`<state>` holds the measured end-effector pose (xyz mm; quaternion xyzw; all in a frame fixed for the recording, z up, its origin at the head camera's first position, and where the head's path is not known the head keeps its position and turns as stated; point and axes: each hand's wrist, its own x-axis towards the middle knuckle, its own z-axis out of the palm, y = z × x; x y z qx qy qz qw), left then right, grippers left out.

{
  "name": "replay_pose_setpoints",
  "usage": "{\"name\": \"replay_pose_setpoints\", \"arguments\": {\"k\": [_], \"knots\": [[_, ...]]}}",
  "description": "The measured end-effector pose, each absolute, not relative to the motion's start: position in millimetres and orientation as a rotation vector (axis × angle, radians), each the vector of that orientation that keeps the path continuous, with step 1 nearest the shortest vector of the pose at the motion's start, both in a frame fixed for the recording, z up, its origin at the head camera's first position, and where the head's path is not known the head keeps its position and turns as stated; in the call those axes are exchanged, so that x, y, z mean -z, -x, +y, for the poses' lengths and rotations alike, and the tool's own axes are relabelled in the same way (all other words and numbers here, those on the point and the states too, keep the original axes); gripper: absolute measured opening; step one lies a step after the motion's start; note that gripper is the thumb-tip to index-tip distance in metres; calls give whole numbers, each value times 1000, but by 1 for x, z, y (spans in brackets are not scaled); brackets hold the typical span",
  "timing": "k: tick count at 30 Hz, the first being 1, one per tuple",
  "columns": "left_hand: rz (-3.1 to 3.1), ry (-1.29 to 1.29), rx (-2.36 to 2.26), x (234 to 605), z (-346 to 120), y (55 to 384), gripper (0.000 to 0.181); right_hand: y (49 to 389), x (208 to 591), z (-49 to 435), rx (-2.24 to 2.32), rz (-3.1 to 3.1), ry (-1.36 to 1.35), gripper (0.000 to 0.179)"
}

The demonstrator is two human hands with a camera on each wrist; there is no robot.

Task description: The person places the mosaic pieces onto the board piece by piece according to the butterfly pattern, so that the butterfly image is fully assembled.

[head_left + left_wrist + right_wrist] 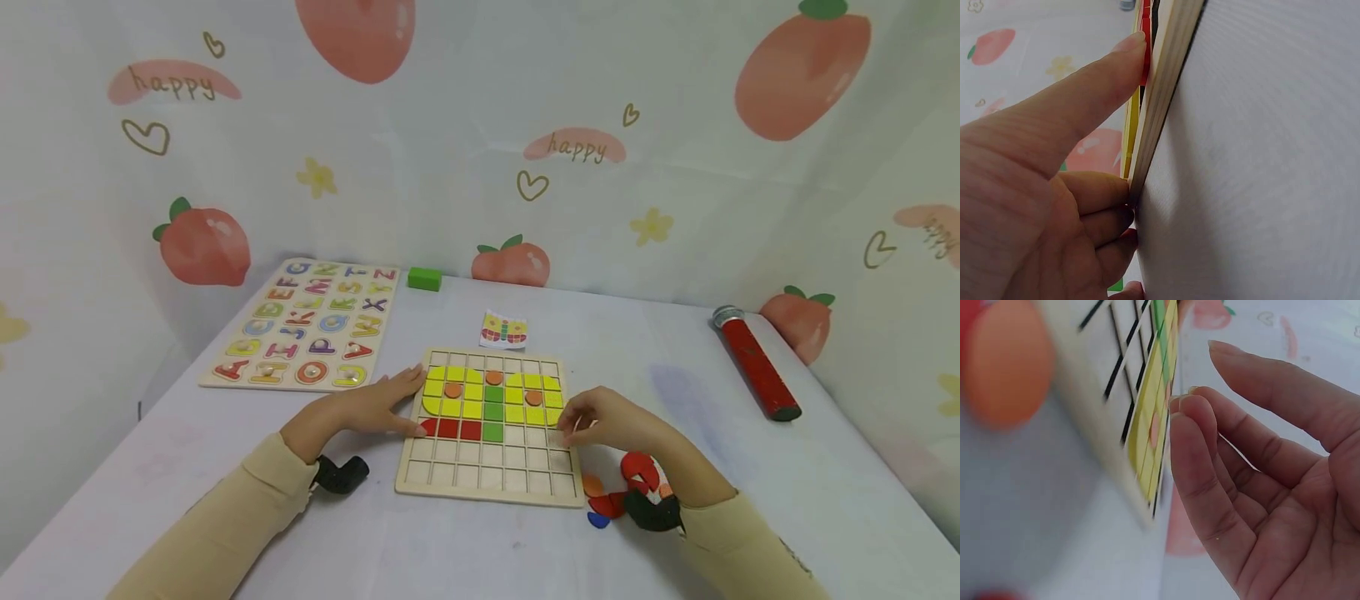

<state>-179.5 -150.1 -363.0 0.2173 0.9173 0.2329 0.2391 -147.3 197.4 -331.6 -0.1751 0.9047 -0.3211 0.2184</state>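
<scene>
A wooden grid board point(491, 479) lies on the table, filled in its upper part with yellow tiles point(452, 409), orange discs point(533, 398), a column of green squares point(492, 412) and a short row of red tiles point(447, 428). My left hand point(367, 406) rests along the board's left edge; in the left wrist view its thumb touches a red tile point(1145, 56), and the other fingers lie against the edge. Over the right edge hovers my right hand point(611, 421), fingers loosely bent. The right wrist view shows nothing between its fingertips and thumb.
Loose red pieces point(637, 467), an orange disc point(592, 485) and a blue piece point(598, 520) lie right of the board. Behind it is a butterfly picture card point(504, 331). An alphabet board point(258, 354), green block point(424, 279) and red microphone point(757, 367) stand farther off.
</scene>
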Motion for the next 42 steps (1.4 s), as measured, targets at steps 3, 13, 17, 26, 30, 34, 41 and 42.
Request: {"name": "replay_pose_setpoints", "arguments": {"k": [3, 13, 17, 26, 30, 34, 41, 42], "knots": [[2514, -591, -638, 362, -151, 180, 98, 141, 332, 213, 897, 2514, 470, 15], [2519, -590, -633, 365, -153, 181, 99, 128, 339, 263, 913, 2546, 324, 21], [2516, -596, -640, 365, -153, 180, 100, 127, 343, 277, 891, 2548, 304, 23], [2511, -603, -649, 366, -151, 179, 100, 128, 350, 295, 898, 2499, 258, 23], [2515, -592, -647, 365, -151, 179, 99, 130, 350, 297, 893, 2493, 285, 24], [2513, -584, -648, 364, -151, 179, 100, 132, 349, 297, 901, 2476, 314, 25], [2518, -586, -635, 363, -149, 178, 100, 134, 351, 298, 911, 2453, 357, 25], [2519, -587, -633, 363, -149, 179, 100, 134, 351, 299, 906, 2452, 352, 25]]}}
